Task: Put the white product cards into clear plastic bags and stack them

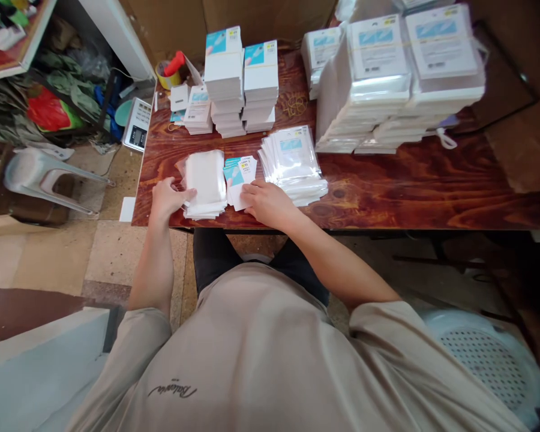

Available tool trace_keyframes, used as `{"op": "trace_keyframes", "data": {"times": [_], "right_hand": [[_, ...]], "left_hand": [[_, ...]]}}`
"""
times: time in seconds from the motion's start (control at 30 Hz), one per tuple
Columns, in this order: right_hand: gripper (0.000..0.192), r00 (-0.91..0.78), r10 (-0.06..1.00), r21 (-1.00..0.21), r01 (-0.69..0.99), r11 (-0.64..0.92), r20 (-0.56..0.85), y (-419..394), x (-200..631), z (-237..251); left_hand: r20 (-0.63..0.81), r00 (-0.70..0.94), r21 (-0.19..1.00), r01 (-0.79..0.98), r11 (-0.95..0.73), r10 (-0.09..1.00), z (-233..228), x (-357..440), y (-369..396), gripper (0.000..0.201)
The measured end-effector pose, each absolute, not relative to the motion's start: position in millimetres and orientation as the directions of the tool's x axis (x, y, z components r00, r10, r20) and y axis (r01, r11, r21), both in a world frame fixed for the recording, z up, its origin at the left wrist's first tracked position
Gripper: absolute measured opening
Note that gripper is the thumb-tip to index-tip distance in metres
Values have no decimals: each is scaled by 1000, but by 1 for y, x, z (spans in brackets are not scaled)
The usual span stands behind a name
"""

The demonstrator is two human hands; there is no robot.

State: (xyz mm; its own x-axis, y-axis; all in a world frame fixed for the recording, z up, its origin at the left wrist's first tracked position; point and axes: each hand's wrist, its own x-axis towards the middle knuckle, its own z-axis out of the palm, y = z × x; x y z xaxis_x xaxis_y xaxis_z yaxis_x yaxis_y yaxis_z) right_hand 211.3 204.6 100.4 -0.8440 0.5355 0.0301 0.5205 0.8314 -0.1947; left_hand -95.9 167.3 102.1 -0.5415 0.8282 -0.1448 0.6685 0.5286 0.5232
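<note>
Heads up — your left hand [166,198] lies loosely on the stack of white sleeves [204,183] right at the desk's [409,186] front edge, so a nudge could spill it. Your right hand [265,203] pins the blue-and-white cards [239,174] flat beside them — thin, slippery-looking stuff.

White sleeves [206,180], blue-white cards [239,171], red-brown grained table [409,180], beige shirt [270,360]
</note>
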Motion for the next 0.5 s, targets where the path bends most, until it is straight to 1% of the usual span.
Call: {"op": "trace_keyframes", "data": {"times": [0.03,0.13,0.17,0.23,0.27,0.33,0.37,0.4,0.43,0.47,0.5], "right_hand": [[22,-851,524,-185,514,838,11,204,211,102],[25,-866,498,-157,498,853,-42,203,213,107],[27,-870,488,-141,492,859,-62,202,213,109],[29,-878,470,-116,478,871,-89,202,214,112],[29,-882,462,-113,471,875,-96,203,215,113],[27,-889,449,-132,457,879,-92,205,217,113],[26,-887,457,-152,462,874,-68,206,219,113],[25,-873,488,-181,482,857,-15,206,220,113],[24,-835,545,-225,519,825,72,205,222,112],[24,-758,625,-293,564,772,188,203,224,112],[26,-628,713,-394,598,698,311,200,226,113]], "left_hand": [[-185,-526,548,646,531,830,103,-98,169,76],[-280,-484,592,592,546,829,108,-105,170,43],[-298,-461,599,592,539,836,110,-107,169,34],[-301,-392,629,604,490,870,115,-109,166,28],[-289,-369,664,588,462,884,117,-109,164,25],[-255,-372,765,486,422,892,119,-105,160,19],[-249,-403,815,405,415,881,120,-101,158,17],[-251,-429,856,320,406,868,120,-96,156,18],[-244,-451,892,244,382,859,119,-91,155,20],[-231,-468,920,179,347,853,118,-85,155,22],[-213,-489,945,117,305,846,116,-78,155,23]]}}
